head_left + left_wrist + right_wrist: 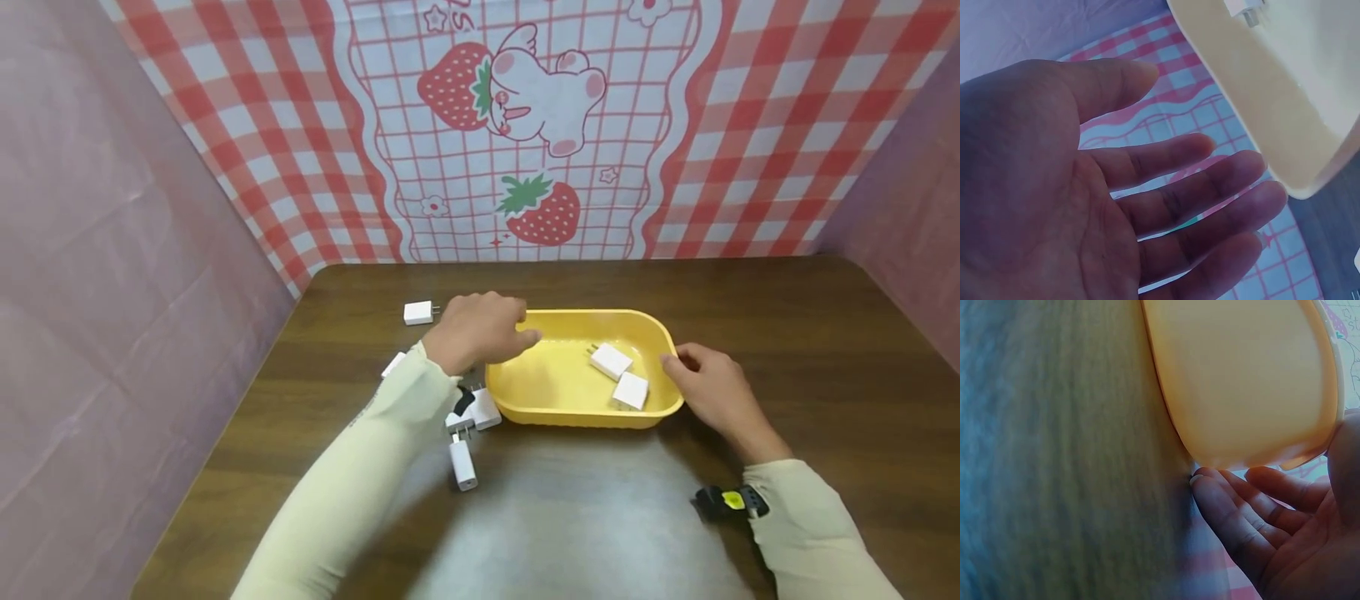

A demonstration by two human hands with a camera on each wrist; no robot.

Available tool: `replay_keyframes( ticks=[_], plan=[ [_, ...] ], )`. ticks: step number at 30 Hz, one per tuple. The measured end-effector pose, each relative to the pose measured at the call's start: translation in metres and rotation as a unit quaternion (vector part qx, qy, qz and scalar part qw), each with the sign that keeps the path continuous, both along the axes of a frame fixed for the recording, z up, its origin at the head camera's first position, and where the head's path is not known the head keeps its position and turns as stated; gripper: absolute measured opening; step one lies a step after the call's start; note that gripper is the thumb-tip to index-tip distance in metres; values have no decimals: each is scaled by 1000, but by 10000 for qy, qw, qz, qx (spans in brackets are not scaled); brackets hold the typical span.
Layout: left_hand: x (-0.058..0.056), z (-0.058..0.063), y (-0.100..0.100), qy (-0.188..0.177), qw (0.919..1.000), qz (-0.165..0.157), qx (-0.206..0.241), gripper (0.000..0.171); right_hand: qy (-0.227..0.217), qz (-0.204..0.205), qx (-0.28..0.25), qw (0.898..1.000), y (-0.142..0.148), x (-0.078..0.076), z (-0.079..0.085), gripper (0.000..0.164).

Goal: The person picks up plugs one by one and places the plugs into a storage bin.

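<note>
My left hand (480, 329) hovers at the left end of a yellow plastic tray (577, 417), overlapping its rim in the head view. In the left wrist view its fingers (1172, 206) are spread and relaxed, with nothing in the palm. At the tray's right end my right hand (712, 387) grips the rim, thumb on the edge and fingers (1229, 519) against the outer wall. Inside the tray, toward the right, lie two white plug chargers: one charger (611, 361) with prongs pointing left, and a second charger (631, 391) close in front of it.
Left of the tray, several more white chargers lie on the brown wooden table (795, 350): one charger (418, 313) far back, another charger (486, 409) beside the tray, and a charger (462, 464) nearer the front. My left forearm partly hides this group. A checked strawberry cloth (540, 125) hangs behind.
</note>
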State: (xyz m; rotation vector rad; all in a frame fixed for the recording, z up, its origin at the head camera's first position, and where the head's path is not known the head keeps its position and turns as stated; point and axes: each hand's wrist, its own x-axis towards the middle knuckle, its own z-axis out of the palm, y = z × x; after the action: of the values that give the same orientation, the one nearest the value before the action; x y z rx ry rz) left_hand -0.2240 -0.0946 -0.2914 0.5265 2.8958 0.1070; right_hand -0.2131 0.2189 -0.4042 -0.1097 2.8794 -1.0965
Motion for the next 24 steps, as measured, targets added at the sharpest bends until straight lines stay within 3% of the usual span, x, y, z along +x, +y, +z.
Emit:
replay_keyframes(
  ticks=[4,12,19,24],
  plan=[
    [7,-1,-10,-26,9997,179,183,50,-106,-2,15,9999,-1,1,0,60],
    [17,-11,-36,68,9976,558,395,36,-26,-102,-83,9999,-2,1,0,58],
    [18,-24,-59,763,9908,869,703,32,32,-66,-44,10000,-3,-2,-3,58],
    [17,-24,-72,837,9896,984,630,34,-29,-63,-63,10000,-3,-2,-3,59]
  ],
)
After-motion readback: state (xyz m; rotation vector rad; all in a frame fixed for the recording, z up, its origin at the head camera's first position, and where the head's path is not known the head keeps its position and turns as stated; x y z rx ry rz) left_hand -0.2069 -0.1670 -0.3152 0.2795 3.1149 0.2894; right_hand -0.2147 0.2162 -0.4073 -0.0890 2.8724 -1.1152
